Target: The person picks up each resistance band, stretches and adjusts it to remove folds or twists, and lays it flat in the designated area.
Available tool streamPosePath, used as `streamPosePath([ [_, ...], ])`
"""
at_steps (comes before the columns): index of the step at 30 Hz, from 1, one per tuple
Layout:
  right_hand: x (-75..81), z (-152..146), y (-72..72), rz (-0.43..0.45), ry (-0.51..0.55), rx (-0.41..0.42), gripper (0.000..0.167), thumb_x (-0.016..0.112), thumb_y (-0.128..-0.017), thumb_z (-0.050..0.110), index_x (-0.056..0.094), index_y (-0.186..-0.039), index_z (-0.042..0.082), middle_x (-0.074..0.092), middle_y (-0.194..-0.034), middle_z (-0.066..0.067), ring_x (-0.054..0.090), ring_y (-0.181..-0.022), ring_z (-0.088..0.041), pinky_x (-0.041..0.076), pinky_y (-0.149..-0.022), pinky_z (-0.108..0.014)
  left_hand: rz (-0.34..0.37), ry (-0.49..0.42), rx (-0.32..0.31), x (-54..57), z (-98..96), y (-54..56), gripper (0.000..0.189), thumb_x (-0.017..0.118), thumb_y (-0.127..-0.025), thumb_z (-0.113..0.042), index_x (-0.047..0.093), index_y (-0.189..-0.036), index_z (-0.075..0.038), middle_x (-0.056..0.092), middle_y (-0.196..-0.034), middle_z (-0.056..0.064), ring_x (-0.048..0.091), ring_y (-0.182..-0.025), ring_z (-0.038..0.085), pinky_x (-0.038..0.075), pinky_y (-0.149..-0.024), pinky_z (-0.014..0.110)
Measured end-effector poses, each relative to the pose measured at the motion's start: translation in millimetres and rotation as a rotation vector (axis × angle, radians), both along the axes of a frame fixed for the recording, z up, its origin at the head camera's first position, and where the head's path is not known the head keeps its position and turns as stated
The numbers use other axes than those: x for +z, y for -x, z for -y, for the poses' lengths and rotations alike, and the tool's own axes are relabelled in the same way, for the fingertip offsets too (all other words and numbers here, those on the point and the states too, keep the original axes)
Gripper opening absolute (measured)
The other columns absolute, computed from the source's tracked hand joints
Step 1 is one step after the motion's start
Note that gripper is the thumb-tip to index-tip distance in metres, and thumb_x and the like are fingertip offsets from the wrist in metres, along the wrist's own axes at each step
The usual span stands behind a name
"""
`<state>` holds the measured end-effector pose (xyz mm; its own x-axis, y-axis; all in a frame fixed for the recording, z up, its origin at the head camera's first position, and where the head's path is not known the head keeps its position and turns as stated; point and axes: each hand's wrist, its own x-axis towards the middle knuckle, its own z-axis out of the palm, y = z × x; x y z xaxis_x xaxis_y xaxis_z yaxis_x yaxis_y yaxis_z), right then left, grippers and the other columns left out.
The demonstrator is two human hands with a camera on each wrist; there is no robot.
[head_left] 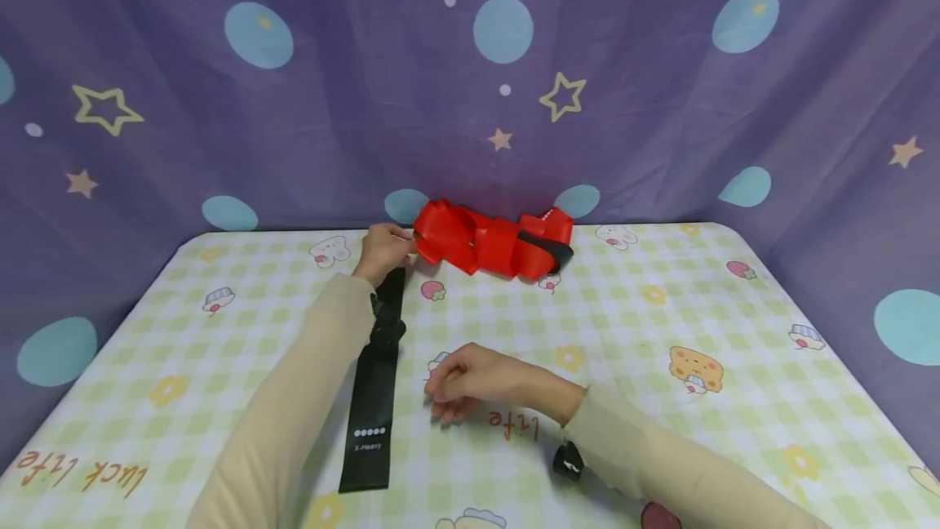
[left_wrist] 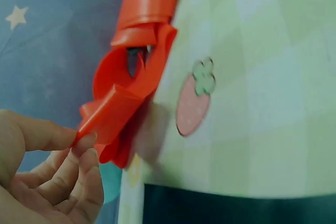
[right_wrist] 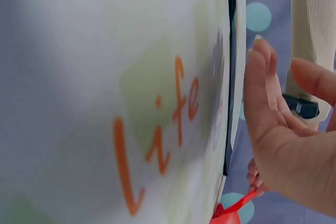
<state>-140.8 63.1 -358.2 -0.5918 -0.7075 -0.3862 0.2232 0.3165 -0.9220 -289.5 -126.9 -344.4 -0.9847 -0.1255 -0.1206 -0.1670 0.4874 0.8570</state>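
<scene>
A red resistance band point(head_left: 503, 247), looped and bunched up, lies at the back edge of the table, with a dark part showing at its right. My left hand point(head_left: 385, 251) is at its left end; in the left wrist view, thumb and fingertips pinch a fold of the red band point(left_wrist: 113, 114). A black resistance band point(head_left: 373, 406) marked "X-Heavy" lies flat and lengthwise, partly hidden by my left forearm and the dark wrist gear. My right hand point(head_left: 488, 378) hovers right of the black band, fingers loosely bent and holding nothing.
A checked tablecloth point(head_left: 624, 333) with printed fruit, flowers and words covers the table. Behind it hangs a purple curtain point(head_left: 330, 145) with stars and blue dots, close to the red band. A small dark device point(head_left: 568, 460) sits at my right wrist.
</scene>
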Motion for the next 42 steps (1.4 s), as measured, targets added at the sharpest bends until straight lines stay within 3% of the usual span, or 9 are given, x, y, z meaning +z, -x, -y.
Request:
streamPosePath([
  [6, 3.2, -2, 13.6, -0.104, -0.022, -0.174, 0.022, 0.056, -0.091, 0.003, 0.060, -0.108, -0.009, 0.067, -0.084, -0.007, 0.062, -0.068, -0.012, 0.057, -0.072, -0.029, -0.034, -0.041, -0.021, 9.5, -5.1, -4.7, 0.030, 0.054, -0.085, -0.005, 0.062, -0.113, 0.001, 0.065, -0.091, 0.015, 0.063, -0.084, 0.033, 0.056, -0.076, 0.039],
  [10, 4.6, -3, 26.5, -0.200, 0.000, -0.321, 0.025, 0.056, -0.087, 0.000, 0.057, -0.109, -0.012, 0.064, -0.082, -0.008, 0.059, -0.066, -0.012, 0.056, -0.069, -0.026, -0.086, -0.044, -0.053, 15.4, -9.8, -7.6, 0.027, 0.053, -0.087, -0.006, 0.065, -0.110, 0.003, 0.066, -0.089, 0.014, 0.063, -0.082, 0.033, 0.054, -0.068, 0.031],
  [15, 5.2, -3, 47.7, -0.454, 0.000, -0.484, 0.024, 0.057, -0.081, -0.002, 0.058, -0.103, -0.012, 0.063, -0.083, -0.013, 0.056, -0.069, -0.012, 0.050, -0.066, -0.020, -0.138, -0.061, -0.108, 23.7, -16.7, -12.0, 0.030, 0.054, -0.085, -0.007, 0.065, -0.111, 0.004, 0.063, -0.073, 0.007, 0.059, -0.064, 0.018, 0.054, -0.066, 0.030],
  [20, 9.8, 2, 66.8, -0.660, -0.077, -0.610, 0.026, 0.062, -0.078, -0.001, 0.057, -0.103, -0.006, 0.063, -0.099, -0.021, 0.062, -0.086, -0.026, 0.053, -0.080, -0.029, -0.152, -0.058, -0.174, 31.9, -24.6, -19.2, 0.028, 0.056, -0.086, -0.006, 0.066, -0.110, 0.004, 0.063, -0.081, 0.005, 0.056, -0.061, 0.008, 0.055, -0.068, 0.029],
  [24, 12.4, 5, 78.1, -0.765, -0.121, -0.661, 0.033, 0.066, -0.079, 0.001, 0.055, -0.109, -0.005, 0.060, -0.107, -0.022, 0.060, -0.096, -0.033, 0.051, -0.087, -0.039, -0.149, -0.058, -0.220, 38.4, -32.1, -25.5, 0.026, 0.057, -0.088, -0.007, 0.066, -0.110, 0.005, 0.065, -0.088, 0.010, 0.059, -0.065, 0.007, 0.053, -0.065, 0.022],
  [31, 9.6, 5, 91.4, -0.937, -0.150, -0.680, 0.032, 0.064, -0.078, 0.002, 0.055, -0.108, -0.004, 0.060, -0.104, -0.019, 0.058, -0.098, -0.033, 0.049, -0.088, -0.041, -0.137, -0.090, -0.245, 45.9, -44.2, -33.0, 0.020, 0.062, -0.089, -0.008, 0.067, -0.104, 0.005, 0.068, -0.093, 0.015, 0.062, -0.070, 0.010, 0.053, -0.063, 0.021],
  [37, 11.0, 2, 99.0, -0.984, -0.145, -0.804, 0.020, 0.061, -0.079, 0.001, 0.062, -0.098, 0.001, 0.068, -0.092, -0.016, 0.064, -0.086, -0.028, 0.051, -0.076, -0.037, -0.140, -0.121, -0.284, 46.7, -47.8, -34.8, 0.019, 0.063, -0.090, -0.008, 0.067, -0.102, 0.005, 0.067, -0.096, 0.018, 0.067, -0.093, 0.034, 0.055, -0.066, 0.023],
  [42, 19.8, -2, 100.8, -0.991, -0.151, -0.832, 0.016, 0.060, -0.079, 0.002, 0.067, -0.094, 0.003, 0.071, -0.088, -0.013, 0.065, -0.080, -0.026, 0.050, -0.071, -0.034, -0.182, -0.100, -0.325, 45.1, -44.5, -32.9, 0.020, 0.064, -0.090, -0.014, 0.065, -0.104, 0.000, 0.064, -0.101, 0.014, 0.061, -0.090, 0.032, 0.049, -0.065, 0.020],
])
